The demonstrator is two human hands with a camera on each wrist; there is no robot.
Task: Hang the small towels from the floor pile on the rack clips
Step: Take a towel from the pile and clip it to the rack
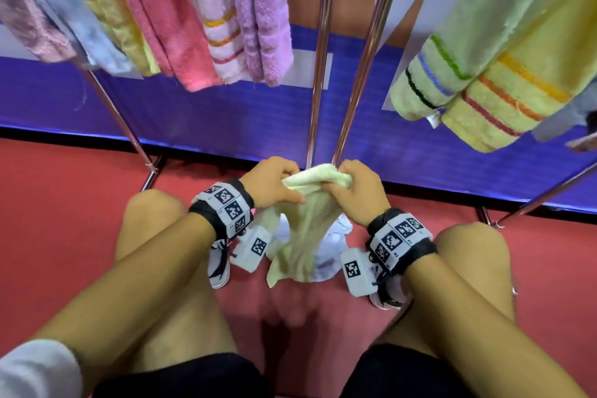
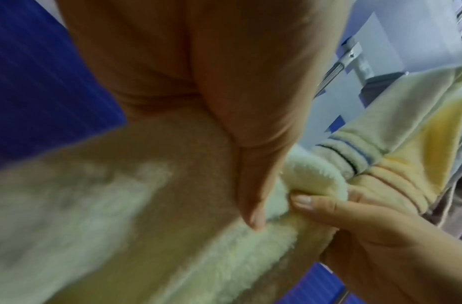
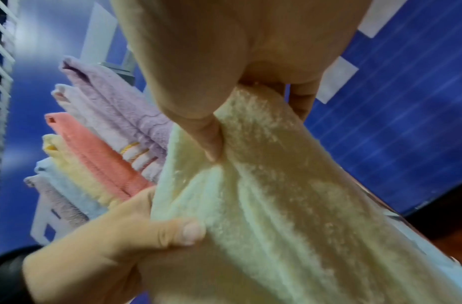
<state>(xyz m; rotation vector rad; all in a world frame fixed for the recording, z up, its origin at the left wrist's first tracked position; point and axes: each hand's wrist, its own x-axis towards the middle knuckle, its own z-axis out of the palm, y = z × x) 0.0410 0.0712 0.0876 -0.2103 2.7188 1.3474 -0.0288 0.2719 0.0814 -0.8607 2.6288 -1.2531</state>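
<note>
A pale yellow-green small towel (image 1: 307, 229) hangs between my two hands, low above the red floor. My left hand (image 1: 274, 182) pinches its bunched top edge from the left and my right hand (image 1: 353, 191) grips the same edge from the right, knuckles almost touching. In the left wrist view my left thumb (image 2: 253, 195) presses into the towel (image 2: 224, 257) opposite the right hand (image 2: 380, 246). In the right wrist view my right hand (image 3: 212, 133) and left hand (image 3: 121, 242) both hold the towel (image 3: 276, 216). White towels (image 1: 332, 255) lie on the floor beneath it. No clips are visible.
Metal rack poles (image 1: 323, 52) rise just behind my hands. Several coloured towels (image 1: 193, 26) hang at upper left, and striped green and yellow towels (image 1: 484, 81) at upper right. A blue wall panel (image 1: 226, 113) stands behind. My knees and shoes (image 1: 219, 265) flank the pile.
</note>
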